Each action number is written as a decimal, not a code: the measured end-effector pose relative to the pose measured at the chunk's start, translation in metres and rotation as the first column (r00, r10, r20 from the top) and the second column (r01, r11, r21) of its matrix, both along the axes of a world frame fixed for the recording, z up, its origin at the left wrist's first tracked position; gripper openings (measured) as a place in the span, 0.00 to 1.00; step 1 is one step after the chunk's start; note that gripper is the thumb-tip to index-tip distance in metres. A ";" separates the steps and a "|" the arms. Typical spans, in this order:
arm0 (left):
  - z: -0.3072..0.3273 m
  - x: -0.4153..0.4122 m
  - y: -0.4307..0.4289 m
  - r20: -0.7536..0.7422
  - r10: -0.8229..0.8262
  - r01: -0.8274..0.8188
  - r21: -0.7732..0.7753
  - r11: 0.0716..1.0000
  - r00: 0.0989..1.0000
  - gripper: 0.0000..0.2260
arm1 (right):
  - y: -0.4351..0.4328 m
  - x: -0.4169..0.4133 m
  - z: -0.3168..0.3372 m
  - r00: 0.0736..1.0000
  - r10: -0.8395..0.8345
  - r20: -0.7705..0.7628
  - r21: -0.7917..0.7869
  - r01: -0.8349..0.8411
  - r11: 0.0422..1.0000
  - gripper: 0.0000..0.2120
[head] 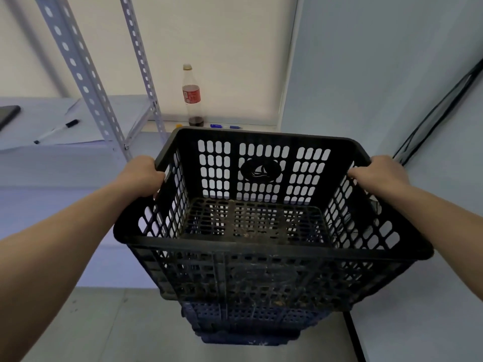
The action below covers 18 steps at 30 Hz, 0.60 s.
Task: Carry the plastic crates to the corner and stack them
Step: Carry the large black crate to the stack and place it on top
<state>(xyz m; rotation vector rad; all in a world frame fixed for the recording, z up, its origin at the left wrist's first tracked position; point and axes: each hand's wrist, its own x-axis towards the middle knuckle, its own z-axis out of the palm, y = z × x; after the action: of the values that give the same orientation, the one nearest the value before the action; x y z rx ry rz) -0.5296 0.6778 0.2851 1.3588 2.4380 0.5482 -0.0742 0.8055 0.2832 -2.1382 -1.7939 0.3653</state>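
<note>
Over the corner floor, between our two arms, we hold an empty black plastic crate (261, 246) with slotted, perforated walls. Our left hand (141, 176) curls over the rim of its left wall and our right hand (379, 173) over the rim of its right wall, so the hands sit well apart, each clamped on the crate. It hangs above a dark blue latticed plastic crate (245, 325) standing on the pale grey floor (117, 330); we cannot tell whether the two touch. We judge the black crate light for its bulk and fairly stiff. The thick rolled rim is the sound place to grip, since the thin ribs between slots would flex and dig into fingers. Its plastic looks matt and dusty, with dry debris on the grid bottom, so hardly slippery. The walls taper downward, which should help it seat.
</note>
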 end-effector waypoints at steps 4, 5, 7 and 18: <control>-0.001 0.000 0.003 0.016 0.017 -0.017 0.033 0.999 1.000 0.07 | 0.006 0.006 0.003 0.999 0.016 -0.046 0.044 -0.014 0.999 0.14; -0.003 0.000 0.005 0.019 0.014 -0.015 0.037 0.999 1.000 0.08 | 0.008 0.007 0.002 0.999 0.011 -0.045 0.048 -0.008 0.999 0.14; -0.004 -0.001 0.010 0.022 0.009 -0.010 0.032 0.999 1.000 0.08 | 0.011 0.005 -0.001 1.000 0.010 -0.023 0.031 -0.009 0.999 0.15; 0.014 0.005 0.007 0.025 0.024 -0.024 0.018 1.000 0.999 0.06 | 0.011 0.006 0.013 0.997 0.057 -0.055 0.047 -0.054 0.997 0.14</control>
<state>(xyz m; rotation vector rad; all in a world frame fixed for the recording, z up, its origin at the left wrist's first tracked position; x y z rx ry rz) -0.5248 0.6847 0.2994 1.3231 2.4383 0.5910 -0.0678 0.8167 0.2966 -2.0302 -1.8156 0.3907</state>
